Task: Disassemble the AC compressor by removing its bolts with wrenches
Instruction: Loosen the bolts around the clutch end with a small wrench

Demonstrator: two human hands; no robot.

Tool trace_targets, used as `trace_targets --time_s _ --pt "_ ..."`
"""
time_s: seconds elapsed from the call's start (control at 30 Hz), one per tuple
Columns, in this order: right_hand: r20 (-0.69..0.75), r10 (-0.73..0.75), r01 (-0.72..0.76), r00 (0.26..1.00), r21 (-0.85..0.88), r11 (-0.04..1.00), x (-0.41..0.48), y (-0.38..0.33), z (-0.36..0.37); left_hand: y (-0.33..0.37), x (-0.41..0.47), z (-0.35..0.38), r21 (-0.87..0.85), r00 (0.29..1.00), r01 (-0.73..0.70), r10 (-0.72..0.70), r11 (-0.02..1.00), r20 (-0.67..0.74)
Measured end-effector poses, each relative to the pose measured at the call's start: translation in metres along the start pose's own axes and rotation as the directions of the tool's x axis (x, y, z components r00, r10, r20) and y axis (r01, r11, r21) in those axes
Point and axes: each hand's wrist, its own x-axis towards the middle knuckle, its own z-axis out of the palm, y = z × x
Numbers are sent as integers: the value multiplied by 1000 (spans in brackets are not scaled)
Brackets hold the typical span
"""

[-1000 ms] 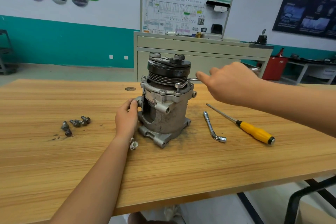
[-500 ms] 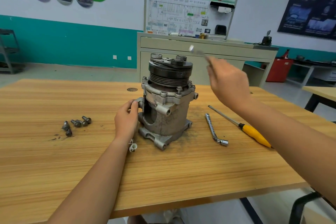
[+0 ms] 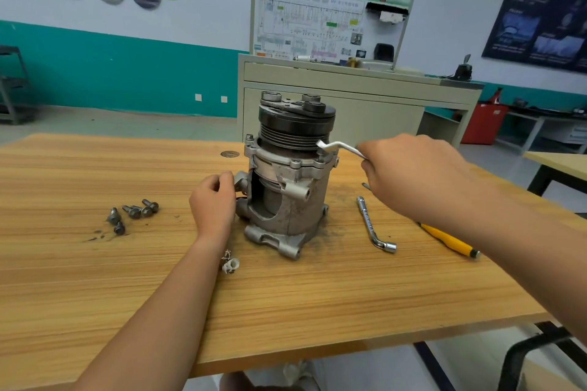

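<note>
While left hand [image 3: 211,203] fingers curl round side lug [image 3: 240,181], bracing compressor [image 3: 286,197] upright on counter [image 3: 127,279] against twist, right hand [image 3: 409,174] fingers pinch offset wrench [image 3: 340,147], its end at flange [image 3: 305,167] edge under pulley [image 3: 295,133]. Loose bolts [image 3: 133,213] parked left.

Yellow-hdl screwdriver [image 3: 449,240] on wood table [image 3: 317,311]; cabinet [image 3: 365,111] behind.

Matt wood-grain desk [image 3: 95,279], dull, grimy cast-metal compressor [image 3: 298,209] with glossy black pulley [image 3: 297,124], bright smooth metal wrench [image 3: 341,147], dark tarnished metal bolts [image 3: 133,211], glossy yellow plastic screwdriver handle [image 3: 448,240].
</note>
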Motion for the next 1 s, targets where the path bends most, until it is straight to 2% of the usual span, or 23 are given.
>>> trace_targets --time_s 0.17,0.33,0.57,0.73,1.0 --pt "-38 -64 58 997 -140 989 -3 -6 -3 3 -3 -1 -45 999 -9 8 999 -35" --pt "-104 -57 30 993 -243 970 -1 0 -15 2 -3 0 -74 999 -18 16 997 -37" --pt "56 -137 148 989 -295 944 4 -15 -19 1 -5 0 -77 1000 -11 10 997 -15" --pt "117 -275 298 954 -346 890 -4 -31 -22 2 -5 1 -88 1000 4 -6 996 -20" --pt "-32 -123 109 992 -283 953 -4 1 -15 1 -4 1 -111 999 39 -41 993 -11"
